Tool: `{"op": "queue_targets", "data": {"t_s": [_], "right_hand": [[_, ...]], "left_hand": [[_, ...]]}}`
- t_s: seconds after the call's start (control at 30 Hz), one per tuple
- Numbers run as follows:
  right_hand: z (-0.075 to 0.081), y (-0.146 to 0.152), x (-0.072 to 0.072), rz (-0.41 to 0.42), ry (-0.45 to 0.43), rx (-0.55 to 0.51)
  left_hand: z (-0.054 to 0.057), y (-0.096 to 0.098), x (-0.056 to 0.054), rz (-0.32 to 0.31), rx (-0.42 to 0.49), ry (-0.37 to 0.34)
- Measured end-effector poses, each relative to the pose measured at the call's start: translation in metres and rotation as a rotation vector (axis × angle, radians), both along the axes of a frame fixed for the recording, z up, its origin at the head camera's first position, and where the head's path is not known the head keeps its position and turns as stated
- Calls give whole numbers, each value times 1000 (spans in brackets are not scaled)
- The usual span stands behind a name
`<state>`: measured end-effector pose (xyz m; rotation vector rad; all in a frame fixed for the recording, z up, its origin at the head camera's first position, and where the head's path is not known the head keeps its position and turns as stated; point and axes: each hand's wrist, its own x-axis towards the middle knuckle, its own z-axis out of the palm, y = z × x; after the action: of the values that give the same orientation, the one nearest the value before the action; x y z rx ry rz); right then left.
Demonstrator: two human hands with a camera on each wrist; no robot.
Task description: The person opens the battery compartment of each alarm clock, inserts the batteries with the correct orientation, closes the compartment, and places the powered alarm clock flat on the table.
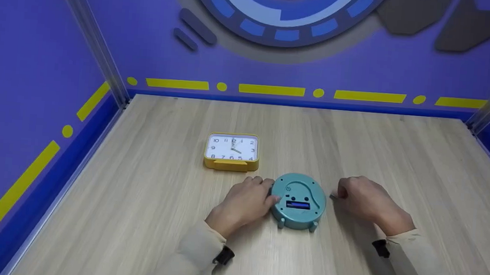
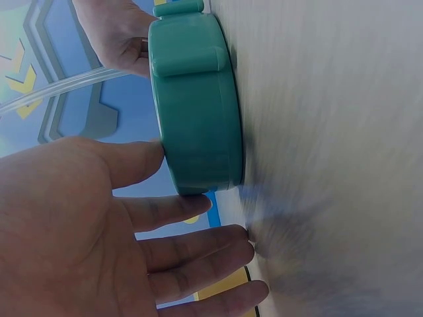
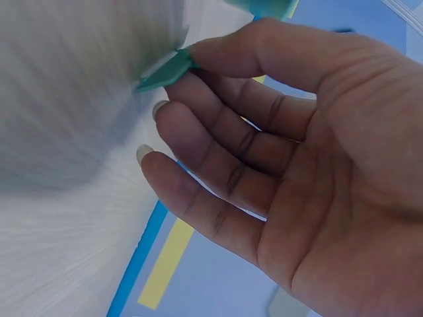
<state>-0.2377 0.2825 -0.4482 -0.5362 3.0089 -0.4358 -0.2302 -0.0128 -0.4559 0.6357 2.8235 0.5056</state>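
A round teal alarm clock (image 1: 297, 189) lies face down, its back up and two short feet towards me. Its battery slot (image 1: 298, 205) is uncovered, with something dark blue inside. My left hand (image 1: 244, 201) holds the clock's left edge, thumb on the back and index finger against the side; the other fingers stretch out beside it in the left wrist view. To the right of the clock, my right hand (image 1: 364, 199) pinches a small green battery cover (image 3: 165, 71) between thumb and index finger, close to the tabletop. In the head view the cover is mostly hidden.
A yellow rectangular alarm clock (image 1: 232, 152) lies face up behind my left hand. The wooden table (image 1: 154, 235) meets a purple back wall (image 1: 146, 60) and side walls with yellow markings. Both wrists carry a black strap device.
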Motion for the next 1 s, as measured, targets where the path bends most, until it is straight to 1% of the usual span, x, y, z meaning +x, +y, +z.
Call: {"op": "queue_targets", "data": {"t_s": [0.3,0.67,0.83,1.0], "right_hand": [[1,-1,0,-14,-25,-2],[3,-4,0,-21,-12,-4],[5,-5,2,-8,11,-4],[8,-7,4,17,75,-1]], "left_hand": [[1,0,0,1,5,9],[0,0,0,0,3,8],[1,-1,1,-6,7,17],[0,-1,1,-12,9,23]]}}
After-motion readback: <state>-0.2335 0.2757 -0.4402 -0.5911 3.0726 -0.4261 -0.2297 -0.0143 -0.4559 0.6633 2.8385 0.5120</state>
